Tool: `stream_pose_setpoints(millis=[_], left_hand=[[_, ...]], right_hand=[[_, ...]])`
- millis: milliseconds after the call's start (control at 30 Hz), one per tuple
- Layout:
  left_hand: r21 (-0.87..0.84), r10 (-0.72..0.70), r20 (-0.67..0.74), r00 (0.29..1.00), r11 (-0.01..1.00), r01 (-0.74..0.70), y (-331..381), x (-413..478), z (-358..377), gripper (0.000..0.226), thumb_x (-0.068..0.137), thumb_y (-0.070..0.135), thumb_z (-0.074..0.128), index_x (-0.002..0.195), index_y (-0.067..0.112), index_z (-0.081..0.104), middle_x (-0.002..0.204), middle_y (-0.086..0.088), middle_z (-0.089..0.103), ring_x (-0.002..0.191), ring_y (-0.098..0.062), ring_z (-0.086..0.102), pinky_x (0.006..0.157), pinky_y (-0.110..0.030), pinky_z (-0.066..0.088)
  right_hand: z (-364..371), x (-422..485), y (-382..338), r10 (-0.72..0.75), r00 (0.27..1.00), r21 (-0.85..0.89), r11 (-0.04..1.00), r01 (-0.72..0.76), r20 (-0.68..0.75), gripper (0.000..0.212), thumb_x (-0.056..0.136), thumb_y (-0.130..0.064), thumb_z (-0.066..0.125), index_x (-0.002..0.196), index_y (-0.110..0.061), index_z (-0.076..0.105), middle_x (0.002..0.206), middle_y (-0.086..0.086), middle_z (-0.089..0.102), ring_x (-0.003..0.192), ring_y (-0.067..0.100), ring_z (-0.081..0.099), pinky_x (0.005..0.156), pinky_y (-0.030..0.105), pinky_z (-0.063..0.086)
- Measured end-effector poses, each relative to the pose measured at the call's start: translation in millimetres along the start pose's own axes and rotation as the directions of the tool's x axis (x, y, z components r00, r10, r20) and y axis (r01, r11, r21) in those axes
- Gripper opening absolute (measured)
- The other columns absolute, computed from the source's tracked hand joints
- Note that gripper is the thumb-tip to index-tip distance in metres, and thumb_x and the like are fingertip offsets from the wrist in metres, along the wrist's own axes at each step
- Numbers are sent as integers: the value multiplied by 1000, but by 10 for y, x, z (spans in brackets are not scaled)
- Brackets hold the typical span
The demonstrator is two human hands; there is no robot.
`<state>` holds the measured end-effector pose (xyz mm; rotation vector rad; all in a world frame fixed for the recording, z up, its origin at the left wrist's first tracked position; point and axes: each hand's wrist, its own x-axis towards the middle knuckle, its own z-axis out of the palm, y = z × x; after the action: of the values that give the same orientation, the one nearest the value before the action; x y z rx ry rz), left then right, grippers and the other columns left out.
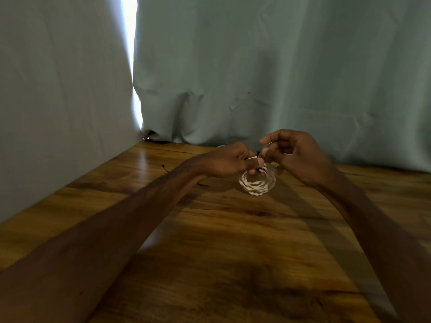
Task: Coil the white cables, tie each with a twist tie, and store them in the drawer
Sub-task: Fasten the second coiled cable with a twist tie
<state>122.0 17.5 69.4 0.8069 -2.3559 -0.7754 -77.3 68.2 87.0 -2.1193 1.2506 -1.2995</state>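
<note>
A coiled white cable (256, 184) hangs just above the wooden table (210, 229), held up at its top. My left hand (227, 163) grips the coil's upper left, thumb on top. My right hand (293, 153) pinches a thin black twist tie (258, 154) that stands up between the two thumbs at the top of the coil. A bit of another white cable (221, 146) peeks out behind my left hand. No drawer is in view.
Two loose black twist ties lie on the table, one (165, 168) left of my left wrist and one (202, 184) under my forearm. Pale green curtains (279, 78) hang behind and to the left, with a bright gap (133, 54) between them.
</note>
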Motion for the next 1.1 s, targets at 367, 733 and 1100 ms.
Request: stream_pose_setpoints(millis=[367, 733, 1100], left_hand=[[98, 2, 29, 1000, 995, -5, 146, -27, 0, 35, 106, 24, 53, 80, 8, 70, 69, -8, 59, 64, -21, 49, 65, -33, 38], [73, 19, 118, 993, 997, -28, 220, -59, -33, 37, 108, 25, 51, 80, 8, 68, 72, -6, 58, 67, -18, 49, 68, -31, 40], [70, 24, 111, 994, 997, -32, 152, -61, -31, 38, 105, 35, 54, 78, 14, 70, 73, -8, 62, 70, -20, 53, 73, -37, 42]], right_hand=[[-92, -55, -88, -55, 997, -58, 997, 58, 54, 10, 89, -11, 77, 99, -8, 79, 86, 5, 79, 76, 21, 76, 57, 32, 63], [-230, -80, -155, -33, 997, 27, 999, 31, 70, 8, 82, -5, 80, 90, -3, 80, 83, 9, 79, 71, 18, 74, 61, 21, 59], [-225, -80, -174, 56, 992, 48, 997, -62, 114, 9, 92, 6, 67, 93, 0, 74, 81, 16, 78, 68, 16, 74, 60, 22, 59]])
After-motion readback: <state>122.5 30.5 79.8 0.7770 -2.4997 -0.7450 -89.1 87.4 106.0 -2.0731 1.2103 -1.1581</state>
